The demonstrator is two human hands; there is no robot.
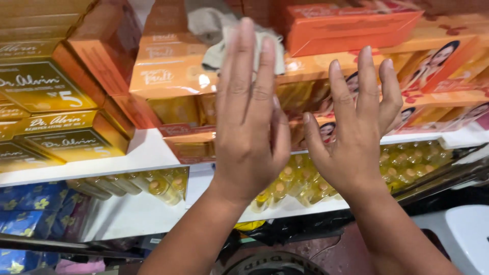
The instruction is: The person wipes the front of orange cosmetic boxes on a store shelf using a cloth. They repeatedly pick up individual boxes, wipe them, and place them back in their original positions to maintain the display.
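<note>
Both hands, left hand (249, 127) and right hand (356, 127), were open, hiding maybe orange boxes (173, 71) just behind them

Two bare hands, the left hand (249, 122) and the right hand (354, 132), are raised with fingers spread before two white shelves (147, 153) of boxed goods. At left, five gold boxes (43, 86) show their faces in a stack; one grey cloth (214, 25) lies on the orange cartons (168, 71), of which at least four are visible, some partly hidden. The small yellow bottles (158, 186) on the lower shelf are too tightly packed to count; one white stool (466, 234) stands at right.
</note>
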